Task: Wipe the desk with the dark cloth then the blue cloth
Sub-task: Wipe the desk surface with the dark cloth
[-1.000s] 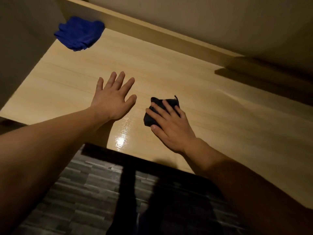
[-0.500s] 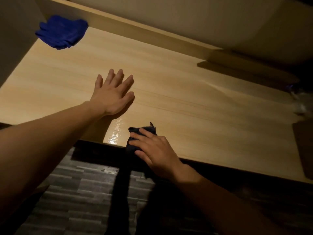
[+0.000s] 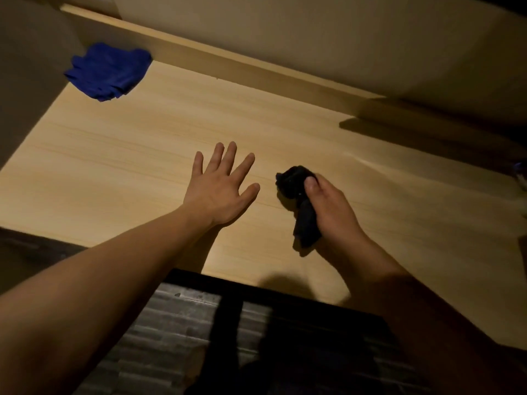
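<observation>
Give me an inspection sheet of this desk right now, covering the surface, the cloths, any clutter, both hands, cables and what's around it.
Surface: light wood desk, dimly lit, shadowed at the right.
Job's things: dark cloth bunched in the right hand; blue cloth crumpled in the far left corner, untouched.
Clutter: a pale object at the right edge, cut off by the frame, too unclear to name.
Grippers: left hand open, palm down, fingers spread on the desk; right hand closed around the dark cloth.
Cables: nothing seen.
Surroundings: raised wooden back rail against a wall; dark patterned floor below the front edge.
</observation>
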